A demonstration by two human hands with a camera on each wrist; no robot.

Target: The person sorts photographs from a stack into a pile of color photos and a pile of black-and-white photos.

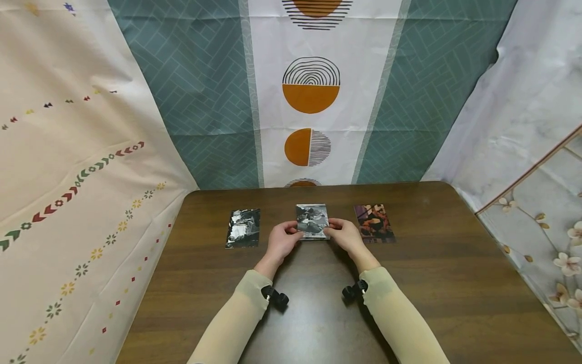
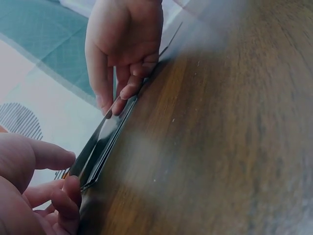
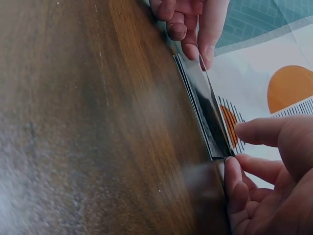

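Note:
In the head view a black-and-white photo print point(image 1: 312, 221) is held by its two side edges over the middle of the table. My left hand point(image 1: 283, 238) pinches its left edge between thumb and fingers. On the opposite edge, my right hand point(image 1: 346, 235) does the same. Both wrist views show the held print tilted slightly above a thin stack of prints point(image 3: 193, 107) on the tabletop. Fingertips of both hands stay close to the stack's ends. Most of the stack's top is hidden beneath the held print.
Another black-and-white print point(image 1: 243, 228) lies flat left of the hands. A colour print point(image 1: 375, 223) in orange and dark tones lies to their right. The brown wooden table point(image 1: 309, 313) meets a patterned cloth point(image 1: 213, 116) at its far edge.

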